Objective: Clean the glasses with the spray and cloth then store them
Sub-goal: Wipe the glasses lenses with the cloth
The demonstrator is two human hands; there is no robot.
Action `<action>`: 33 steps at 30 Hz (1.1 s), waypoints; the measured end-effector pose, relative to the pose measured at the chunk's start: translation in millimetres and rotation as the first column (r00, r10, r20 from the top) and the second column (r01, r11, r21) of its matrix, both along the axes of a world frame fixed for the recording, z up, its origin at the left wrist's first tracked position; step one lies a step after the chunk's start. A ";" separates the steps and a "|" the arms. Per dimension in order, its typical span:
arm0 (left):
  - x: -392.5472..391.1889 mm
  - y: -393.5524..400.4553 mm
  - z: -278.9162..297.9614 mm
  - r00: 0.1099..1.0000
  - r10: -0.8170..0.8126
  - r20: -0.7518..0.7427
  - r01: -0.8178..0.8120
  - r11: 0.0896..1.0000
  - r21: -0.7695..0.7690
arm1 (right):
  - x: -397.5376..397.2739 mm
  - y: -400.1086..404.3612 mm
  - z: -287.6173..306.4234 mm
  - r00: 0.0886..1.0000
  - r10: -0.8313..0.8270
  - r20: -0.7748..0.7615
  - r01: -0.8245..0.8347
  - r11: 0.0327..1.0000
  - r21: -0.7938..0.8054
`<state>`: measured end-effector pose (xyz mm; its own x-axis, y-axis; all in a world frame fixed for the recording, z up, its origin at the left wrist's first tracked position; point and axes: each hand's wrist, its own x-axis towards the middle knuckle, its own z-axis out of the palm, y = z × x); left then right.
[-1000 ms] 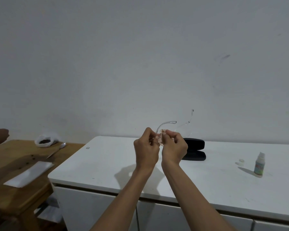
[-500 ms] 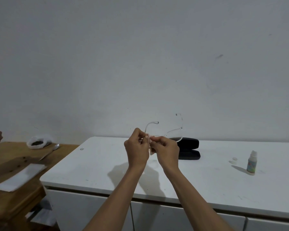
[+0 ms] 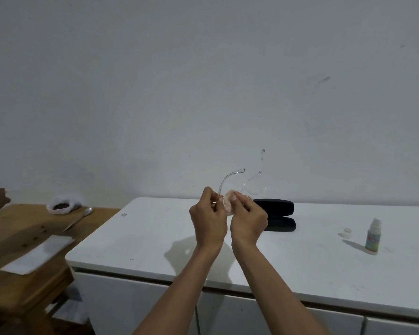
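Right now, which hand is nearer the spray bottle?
Right. The right hand is left of the spray bottle, across bare counter; the left hand is farther left, beyond it.

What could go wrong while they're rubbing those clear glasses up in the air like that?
The glasses are pinched by both hands above the white cabinet top, so a slip could drop them onto it. The left hand grips only a thin temple arm, which hard rubbing with the cloth in the right hand might strain.
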<state>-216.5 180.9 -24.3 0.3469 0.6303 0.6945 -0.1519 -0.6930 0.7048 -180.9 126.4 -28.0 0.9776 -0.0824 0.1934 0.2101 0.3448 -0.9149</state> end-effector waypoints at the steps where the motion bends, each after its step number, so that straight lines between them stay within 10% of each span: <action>1: 0.3 -0.9 0.5 1.000 -0.004 0.001 0.004 1.000 0.008 | 0.8 0.7 2.0 1.000 0.003 -0.017 -0.003 1.000 0.025; 17: 4.7 21.9 7.3 0.999 -0.052 -0.009 0.052 0.999 -0.008 | 17.2 -14.5 12.0 0.926 0.377 -0.032 -0.376 0.908 -0.185; 33: 1.6 9.8 22.4 0.996 -0.062 0.058 0.058 0.995 0.077 | 1.2 8.4 26.6 0.998 0.052 -0.019 -0.049 0.991 0.122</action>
